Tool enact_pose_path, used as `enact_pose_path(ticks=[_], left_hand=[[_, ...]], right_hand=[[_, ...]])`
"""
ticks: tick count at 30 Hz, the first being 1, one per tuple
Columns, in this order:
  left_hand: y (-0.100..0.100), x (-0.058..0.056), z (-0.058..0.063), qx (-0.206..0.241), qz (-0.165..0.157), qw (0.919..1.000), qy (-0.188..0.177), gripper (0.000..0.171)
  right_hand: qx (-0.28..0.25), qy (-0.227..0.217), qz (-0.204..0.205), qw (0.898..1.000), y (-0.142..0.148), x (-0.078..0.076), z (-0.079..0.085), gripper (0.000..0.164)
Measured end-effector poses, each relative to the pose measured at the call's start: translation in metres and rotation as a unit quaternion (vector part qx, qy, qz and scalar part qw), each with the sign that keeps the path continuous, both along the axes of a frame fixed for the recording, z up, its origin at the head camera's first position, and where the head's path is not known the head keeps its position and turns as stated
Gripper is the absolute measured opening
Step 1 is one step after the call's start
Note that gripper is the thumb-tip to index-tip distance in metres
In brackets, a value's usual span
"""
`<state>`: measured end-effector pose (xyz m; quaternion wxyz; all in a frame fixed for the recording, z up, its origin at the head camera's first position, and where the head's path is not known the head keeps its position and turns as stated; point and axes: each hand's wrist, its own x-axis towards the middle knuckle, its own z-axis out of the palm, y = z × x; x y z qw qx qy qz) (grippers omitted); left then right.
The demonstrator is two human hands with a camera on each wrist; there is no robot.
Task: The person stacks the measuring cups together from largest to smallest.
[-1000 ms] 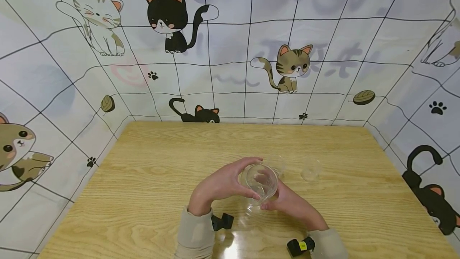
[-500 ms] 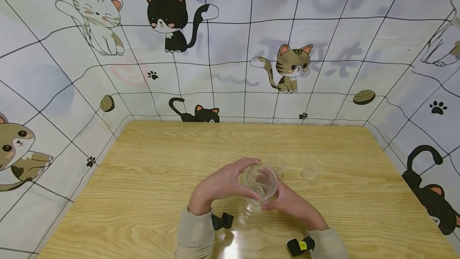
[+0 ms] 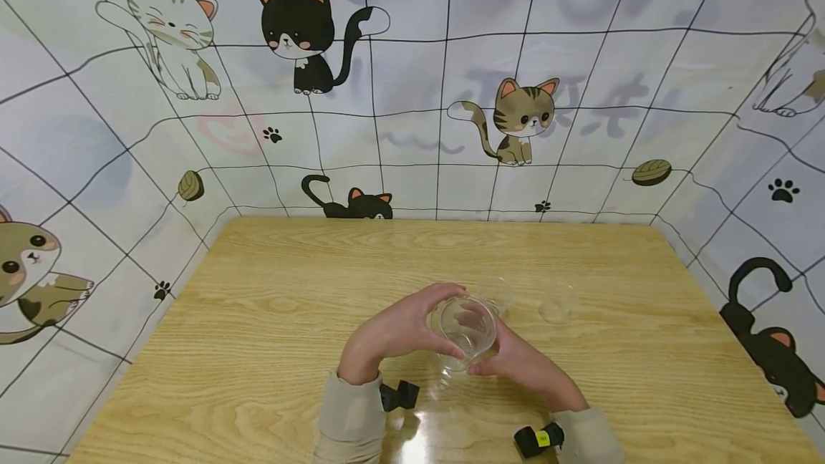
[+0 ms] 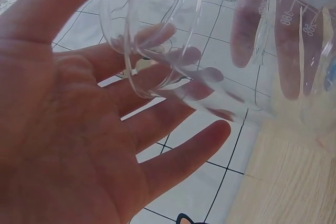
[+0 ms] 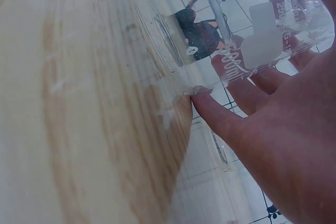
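A clear glass beaker (image 3: 473,341) is held between both hands above the front middle of the table. My left hand (image 3: 402,326) grips it around the rim end, thumb on the near side and fingers on the far side. Lower on the right, my right hand (image 3: 518,365) holds the beaker's body and base end. White graduation marks and a white label patch show on the beaker (image 5: 265,32) in the right wrist view, tilted there. Through the glass, fingers of the right hand (image 4: 289,51) appear in the left wrist view.
Two clear, round glass pieces, a nearer-left one (image 3: 495,293) and a right one (image 3: 557,304), stand behind the hands on the wood-grain table (image 3: 290,285). A cat-print curtain (image 3: 412,92) encloses the back and sides. Black wrist cameras (image 3: 399,396) sit at the sleeves.
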<state>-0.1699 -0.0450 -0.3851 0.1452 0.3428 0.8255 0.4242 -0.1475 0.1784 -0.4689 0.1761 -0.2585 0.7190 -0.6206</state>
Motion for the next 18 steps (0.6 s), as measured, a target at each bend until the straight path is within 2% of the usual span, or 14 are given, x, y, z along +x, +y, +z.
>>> enact_pose_path(ticks=[9,18], left_hand=[[-0.0007,-0.0001,-0.0011,-0.004,-0.001,0.9999,-0.012,0.087],[-0.0005,-0.0002,-0.0021,-0.002,-0.004,1.0,-0.005,0.084]], right_hand=[[0.003,0.003,0.001,1.0,0.0001,-0.0005,-0.001,0.087],[0.001,0.003,0.001,1.0,0.0004,-0.0004,-0.0008,0.086]])
